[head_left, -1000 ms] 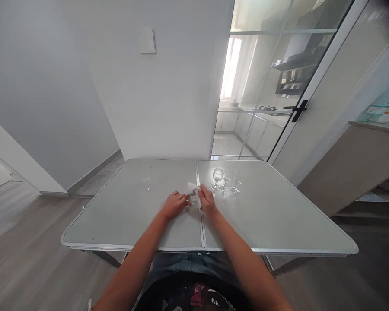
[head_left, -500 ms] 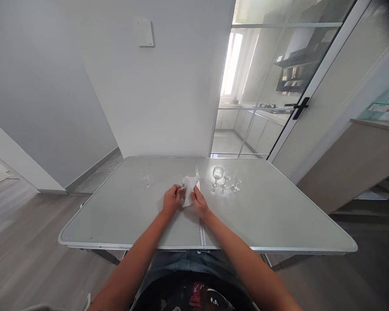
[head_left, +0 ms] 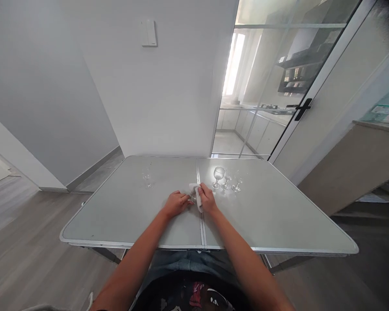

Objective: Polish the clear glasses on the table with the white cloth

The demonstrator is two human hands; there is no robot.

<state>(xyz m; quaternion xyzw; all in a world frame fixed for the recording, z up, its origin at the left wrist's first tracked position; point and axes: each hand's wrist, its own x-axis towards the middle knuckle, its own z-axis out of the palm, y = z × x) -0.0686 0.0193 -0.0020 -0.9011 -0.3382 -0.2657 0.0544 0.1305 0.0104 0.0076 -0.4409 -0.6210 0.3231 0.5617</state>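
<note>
My left hand is closed on a small clear glass, seemingly a stemmed one, of which only a part shows between my hands. In my right hand is a folded white cloth, pressed against the glass's right side. Both hands are just above the middle of the table, by its centre seam. Beyond my right hand stand three stemmed glasses in a row: a round-bowled wine glass, a middle glass and a right glass. Far to the left stands another clear glass, faint against the tabletop.
The grey table has a metal rim and a seam down its middle. Behind it rises a white wall with a switch. To the right are a glass door with a black handle and a cabinet bearing plastic bottles.
My hands moved left and turned the glass and cloth upward half a second ago, then came back right and lower. The cloth now looks more folded. The standing glasses stayed put.
</note>
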